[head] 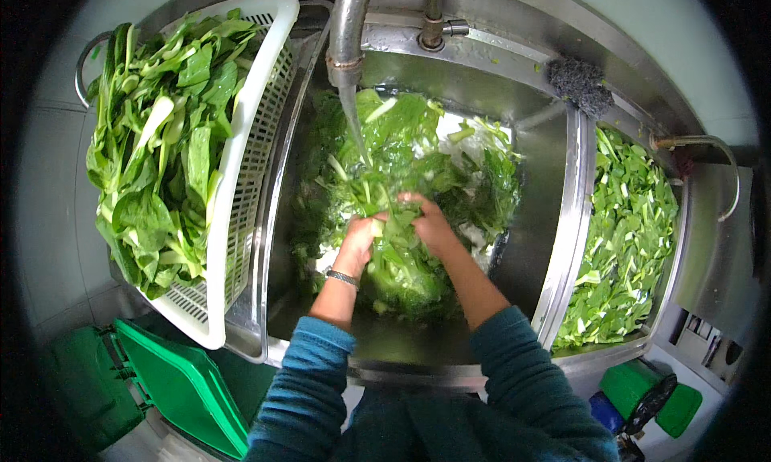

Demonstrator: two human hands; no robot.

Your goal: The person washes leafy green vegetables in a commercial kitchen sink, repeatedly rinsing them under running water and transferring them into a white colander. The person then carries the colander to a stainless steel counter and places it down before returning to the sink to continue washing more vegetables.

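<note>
Both of my hands are over the middle of a stainless-steel sink basin (536, 221), among wet leafy greens (400, 121) lying in water. My left hand (359, 240) grips a bunch of greens (394, 233) by its pale stems. On the other side of the bunch, my right hand (430, 224) is curled against the leaves; its fingertips are blurred and partly covered, so its hold is unclear. A stream of water falls from the metal faucet (346, 46) just beyond my hands.
To the left, a white plastic basket (253, 142) is heaped with leafy greens. Cut greens (629, 239) fill the right basin. A steel-wool scourer (579, 85) sits on the back ledge. Below left is a green bin lid (174, 377); other green bins (638, 386) are lower right.
</note>
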